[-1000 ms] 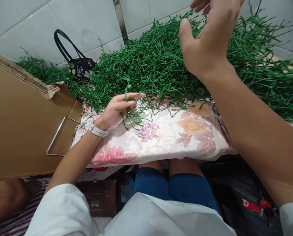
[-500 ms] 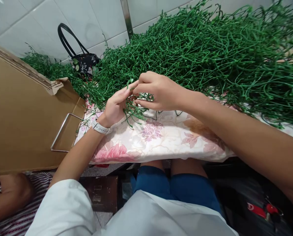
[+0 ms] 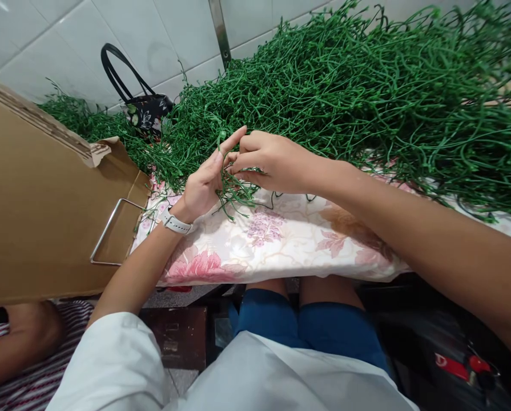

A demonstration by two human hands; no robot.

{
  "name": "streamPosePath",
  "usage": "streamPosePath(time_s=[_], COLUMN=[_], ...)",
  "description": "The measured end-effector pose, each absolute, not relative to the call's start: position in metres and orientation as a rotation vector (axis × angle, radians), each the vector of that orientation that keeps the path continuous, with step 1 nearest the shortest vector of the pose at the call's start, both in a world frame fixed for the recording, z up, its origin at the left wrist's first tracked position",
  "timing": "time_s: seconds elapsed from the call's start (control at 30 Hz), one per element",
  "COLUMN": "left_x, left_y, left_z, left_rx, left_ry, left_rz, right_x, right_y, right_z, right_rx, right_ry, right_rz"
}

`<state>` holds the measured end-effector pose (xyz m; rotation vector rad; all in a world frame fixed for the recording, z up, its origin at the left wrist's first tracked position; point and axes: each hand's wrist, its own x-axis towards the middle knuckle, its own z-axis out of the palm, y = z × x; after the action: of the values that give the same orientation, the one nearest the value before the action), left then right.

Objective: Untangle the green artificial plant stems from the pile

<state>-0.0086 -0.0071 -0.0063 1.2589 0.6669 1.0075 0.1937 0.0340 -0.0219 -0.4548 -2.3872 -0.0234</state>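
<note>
My left hand (image 3: 204, 180) is closed on a thin green artificial plant stem (image 3: 223, 137), its small knobbed tip rising above my thumb. The fingers of my right hand (image 3: 274, 162) are bent and pinched close against the left ones, gripping part of the same stem; the exact contact is partly hidden. Just below the fingers, a small tangle of green stems (image 3: 238, 197) hangs over the floral cloth (image 3: 289, 245). Behind both hands lies a big heap of similar green stems (image 3: 345, 97).
A cardboard box panel (image 3: 45, 200) stands at left, with a bent metal bar (image 3: 106, 231) by it. A black handbag (image 3: 148, 111) sits among the stems near the tiled wall (image 3: 161, 34). Another person's arm (image 3: 28, 337) shows at lower left.
My left index finger has straightened a little upward, and my right fingers have shifted slightly on the stem. The stem's tip has moved slightly left.
</note>
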Motion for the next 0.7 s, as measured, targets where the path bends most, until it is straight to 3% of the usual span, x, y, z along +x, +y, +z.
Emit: streamPosePath(time_s=[0.33, 0.7], left_x=[-0.022, -0.019], left_y=[0.026, 0.018], left_z=[-0.023, -0.022], left_rx=[1.615, 1.56], left_ry=[0.781, 0.848], left_rz=[1.311, 1.331], right_x=[0.201, 0.198], right_y=[0.03, 0.019], right_z=[-0.007, 0.002], right_rx=[-0.622, -0.59], right_ry=[-2.259, -2.11], right_rz=[-0.185, 0.36])
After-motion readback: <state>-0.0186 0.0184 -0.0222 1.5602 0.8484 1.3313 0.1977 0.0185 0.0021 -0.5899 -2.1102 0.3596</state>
